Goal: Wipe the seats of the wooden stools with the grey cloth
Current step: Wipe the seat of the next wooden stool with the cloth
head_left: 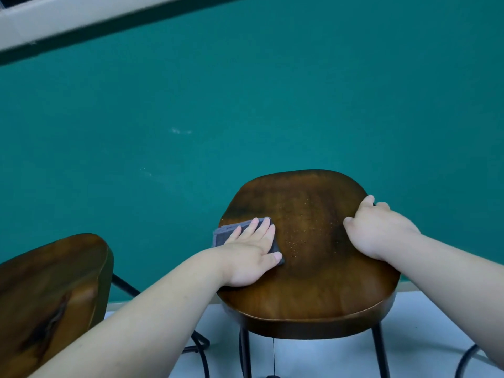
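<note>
A dark wooden stool seat (308, 282) on black metal legs stands in front of me, with fine pale crumbs scattered across its middle. The folded grey cloth (225, 234) lies on the seat's left edge. My left hand (249, 256) presses flat on the cloth with straight fingers. My right hand (377, 230) grips the seat's right edge, its fingers curled over the rim. A second wooden stool seat (49, 290) shows at the lower left, partly cut off by the frame.
A teal wall (245, 105) rises close behind both stools, with a pale ledge (81, 20) at the upper left. The floor (425, 334) under the stools is light. Black stool legs (245, 353) reach down to it.
</note>
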`<state>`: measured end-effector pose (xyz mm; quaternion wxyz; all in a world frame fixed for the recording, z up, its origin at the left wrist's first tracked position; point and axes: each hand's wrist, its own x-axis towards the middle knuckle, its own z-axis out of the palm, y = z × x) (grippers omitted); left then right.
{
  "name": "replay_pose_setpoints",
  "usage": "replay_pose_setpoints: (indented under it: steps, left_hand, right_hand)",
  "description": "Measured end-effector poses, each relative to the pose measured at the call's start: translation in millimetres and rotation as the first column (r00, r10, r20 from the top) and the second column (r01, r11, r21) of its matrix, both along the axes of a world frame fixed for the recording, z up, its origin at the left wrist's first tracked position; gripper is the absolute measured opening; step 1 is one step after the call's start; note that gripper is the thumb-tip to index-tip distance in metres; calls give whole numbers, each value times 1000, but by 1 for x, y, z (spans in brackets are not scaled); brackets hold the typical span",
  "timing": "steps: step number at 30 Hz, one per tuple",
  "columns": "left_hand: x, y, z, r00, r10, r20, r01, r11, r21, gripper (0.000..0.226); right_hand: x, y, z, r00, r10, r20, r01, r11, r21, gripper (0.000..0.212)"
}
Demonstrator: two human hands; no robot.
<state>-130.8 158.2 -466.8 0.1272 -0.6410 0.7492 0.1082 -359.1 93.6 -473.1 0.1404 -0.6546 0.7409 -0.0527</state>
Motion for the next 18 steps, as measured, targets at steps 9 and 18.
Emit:
replay_pose_setpoints:
  steps: [9,18]
  left_hand:
    - [-2,-53,1,1000,-11,14,11,1000,-23,65]
    - [14,-128,4,1000,5,12,-5,1000,-12,61]
  right_hand:
    - [-2,-5,-7,1000,15,-22,-16,999,-32,70]
    - [-2,-7,-8,997,41,-66,-45,998,-55,68]
